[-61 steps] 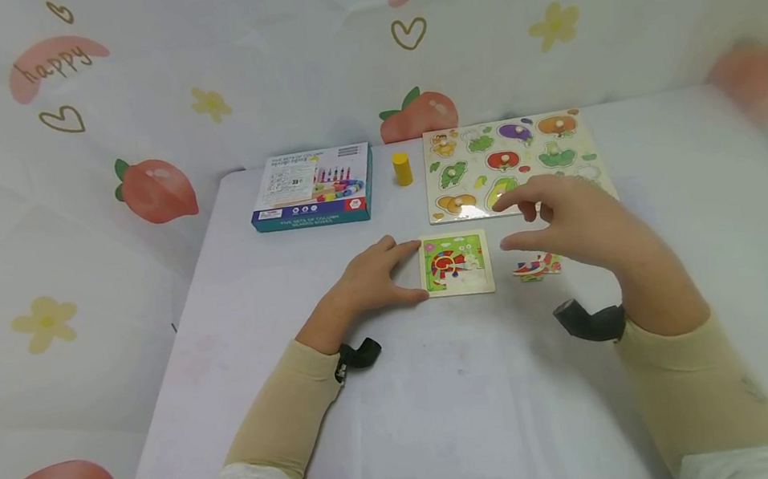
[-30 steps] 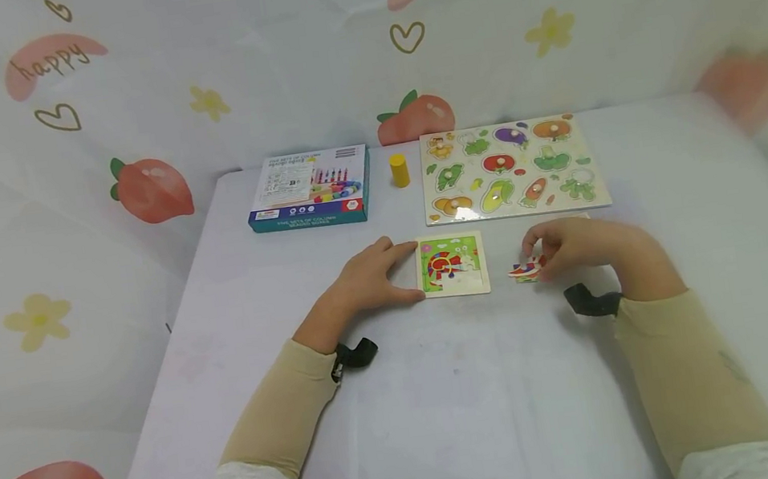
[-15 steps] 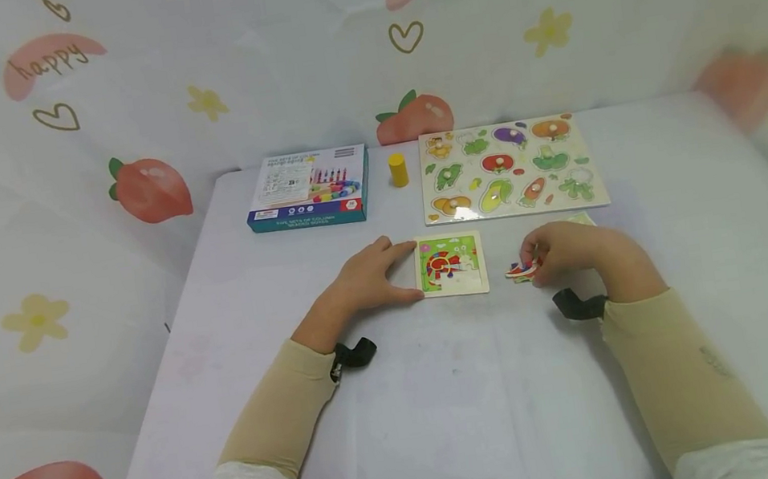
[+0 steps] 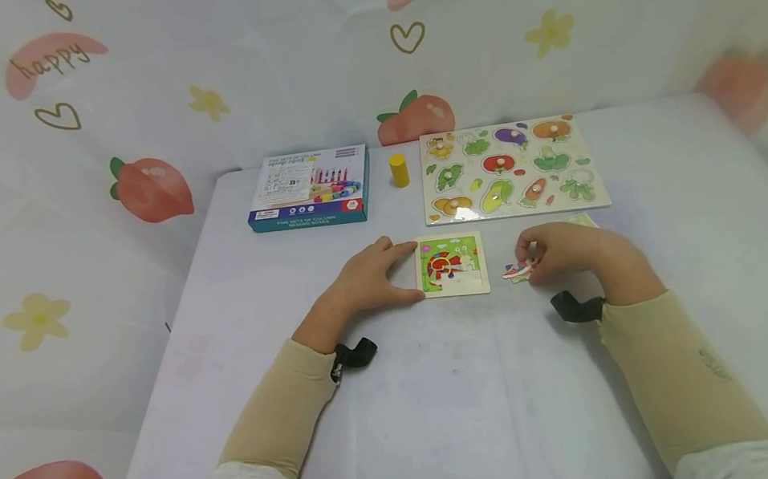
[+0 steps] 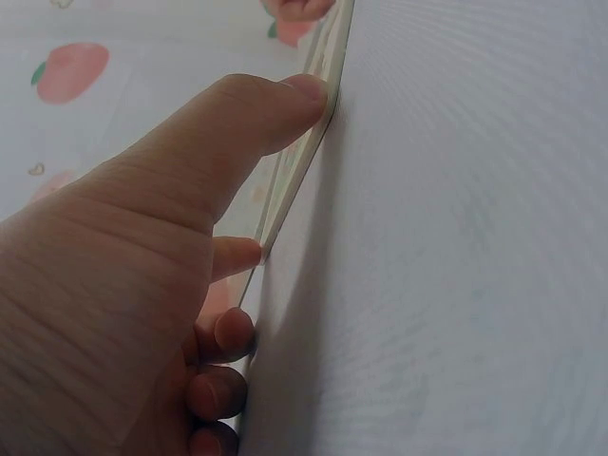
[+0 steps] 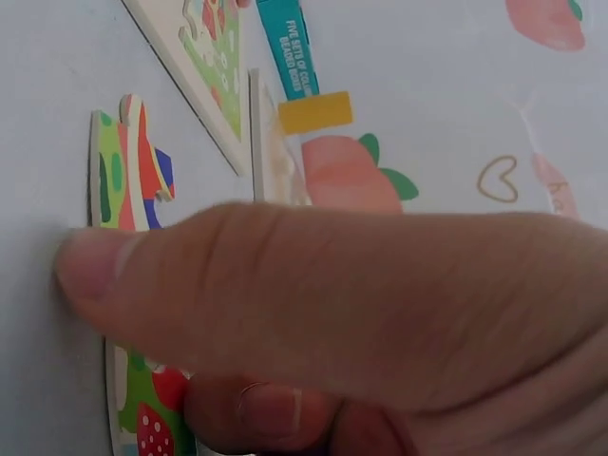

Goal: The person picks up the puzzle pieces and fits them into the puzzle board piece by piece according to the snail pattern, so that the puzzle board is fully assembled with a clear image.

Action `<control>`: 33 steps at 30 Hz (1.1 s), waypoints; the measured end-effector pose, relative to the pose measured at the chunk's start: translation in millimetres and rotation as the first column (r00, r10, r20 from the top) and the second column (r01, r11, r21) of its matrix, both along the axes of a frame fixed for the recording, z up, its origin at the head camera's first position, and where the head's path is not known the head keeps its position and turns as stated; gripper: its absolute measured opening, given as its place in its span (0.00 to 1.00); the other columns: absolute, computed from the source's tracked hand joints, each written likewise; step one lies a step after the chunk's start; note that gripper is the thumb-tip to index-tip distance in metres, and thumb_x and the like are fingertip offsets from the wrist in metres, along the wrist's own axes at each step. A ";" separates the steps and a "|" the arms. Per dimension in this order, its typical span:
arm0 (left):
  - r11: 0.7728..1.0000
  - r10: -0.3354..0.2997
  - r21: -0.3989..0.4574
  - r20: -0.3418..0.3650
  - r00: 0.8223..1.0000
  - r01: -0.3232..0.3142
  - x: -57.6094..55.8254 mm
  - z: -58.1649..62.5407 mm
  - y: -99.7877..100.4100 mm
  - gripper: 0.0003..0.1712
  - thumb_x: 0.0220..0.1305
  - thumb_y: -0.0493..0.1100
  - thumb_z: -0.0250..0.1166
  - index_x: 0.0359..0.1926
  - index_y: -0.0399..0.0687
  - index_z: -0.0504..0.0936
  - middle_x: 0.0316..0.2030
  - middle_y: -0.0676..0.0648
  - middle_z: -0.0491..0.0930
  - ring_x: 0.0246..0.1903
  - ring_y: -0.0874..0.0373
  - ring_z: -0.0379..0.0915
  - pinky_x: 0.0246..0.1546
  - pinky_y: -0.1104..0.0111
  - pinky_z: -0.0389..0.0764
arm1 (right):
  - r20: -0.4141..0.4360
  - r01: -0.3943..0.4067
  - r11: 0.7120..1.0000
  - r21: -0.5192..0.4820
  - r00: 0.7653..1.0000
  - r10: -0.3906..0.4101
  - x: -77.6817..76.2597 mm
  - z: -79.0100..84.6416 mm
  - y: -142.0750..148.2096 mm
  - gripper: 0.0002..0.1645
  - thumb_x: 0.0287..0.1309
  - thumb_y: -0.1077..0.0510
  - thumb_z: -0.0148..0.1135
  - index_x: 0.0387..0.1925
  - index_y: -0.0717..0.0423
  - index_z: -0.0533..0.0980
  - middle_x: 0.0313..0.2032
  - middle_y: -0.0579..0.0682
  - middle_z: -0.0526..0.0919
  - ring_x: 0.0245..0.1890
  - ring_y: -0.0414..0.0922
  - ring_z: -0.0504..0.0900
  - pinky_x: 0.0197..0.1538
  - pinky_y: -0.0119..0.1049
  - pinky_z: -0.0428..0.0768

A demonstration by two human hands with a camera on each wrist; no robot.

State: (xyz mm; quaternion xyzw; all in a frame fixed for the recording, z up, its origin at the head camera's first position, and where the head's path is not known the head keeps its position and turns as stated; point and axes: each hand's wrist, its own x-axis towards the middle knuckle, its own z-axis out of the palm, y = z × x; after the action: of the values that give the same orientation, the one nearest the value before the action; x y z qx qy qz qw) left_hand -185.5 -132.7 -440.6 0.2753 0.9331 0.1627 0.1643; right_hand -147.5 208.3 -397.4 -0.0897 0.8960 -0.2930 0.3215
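My left hand point(image 4: 374, 276) rests at the left edge of a small square jigsaw board point(image 4: 485, 267). Its thumb and index finger are spread, their tips touching that edge near two corners. The board shows part of a red snail on green, with a bare pale patch in its lower part. Right of it, my right hand point(image 4: 571, 254) pinches a colourful jigsaw piece point(image 4: 515, 272) between thumb and fingers. In the right wrist view the thumb crosses in front of the pieces; a green piece with a strawberry point(image 6: 154, 432) shows below it.
Behind the hands lies a vegetable peg puzzle point(image 4: 471, 183). A yellow cylinder point(image 4: 399, 171) stands left of it, beside a flat bead-set box point(image 4: 308, 190). A pale green-edged card or piece point(image 4: 583, 220) is partly hidden behind the right hand.
The right hand has come down from above the table to the jigsaw pieces and taken hold, then shifted slightly left with them. The left hand has stayed at the board.
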 end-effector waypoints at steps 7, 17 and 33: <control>1.000 -0.003 -0.001 -0.002 1.000 0.003 -0.6 -1.9 0.1 0.53 0.53 0.70 0.74 0.77 0.62 0.66 0.44 0.52 0.68 0.42 0.57 0.66 0.39 0.64 0.70 | -0.068 0.000 1.000 0.012 0.998 0.000 -0.7 2.2 3.9 0.16 0.55 0.58 0.71 0.46 0.51 0.79 0.33 0.51 0.78 0.34 0.48 0.75 0.38 0.42 0.72; 1.000 -0.005 -0.003 0.000 1.000 0.005 -0.8 -1.2 0.2 0.54 0.52 0.70 0.74 0.77 0.62 0.66 0.43 0.51 0.68 0.42 0.57 0.66 0.38 0.64 0.69 | -0.199 0.068 0.997 -0.027 0.977 -0.072 5.1 25.7 10.6 0.17 0.57 0.56 0.70 0.47 0.55 0.77 0.34 0.51 0.75 0.33 0.48 0.73 0.36 0.43 0.71; 1.000 -0.003 -0.003 -0.003 1.000 0.003 -0.3 -0.1 -0.1 0.54 0.53 0.71 0.74 0.77 0.62 0.66 0.44 0.51 0.68 0.42 0.57 0.66 0.39 0.63 0.69 | -0.363 0.099 0.991 -0.093 0.923 -0.127 24.3 67.4 6.9 0.18 0.60 0.55 0.71 0.50 0.56 0.79 0.39 0.54 0.77 0.40 0.50 0.72 0.36 0.40 0.73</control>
State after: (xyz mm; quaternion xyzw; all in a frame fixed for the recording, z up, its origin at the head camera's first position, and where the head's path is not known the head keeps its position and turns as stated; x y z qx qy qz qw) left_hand -185.8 -132.8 -440.7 0.2769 0.9332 0.1603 0.1634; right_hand -123.2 215.2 -330.0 -0.1027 0.9326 -0.3216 0.1272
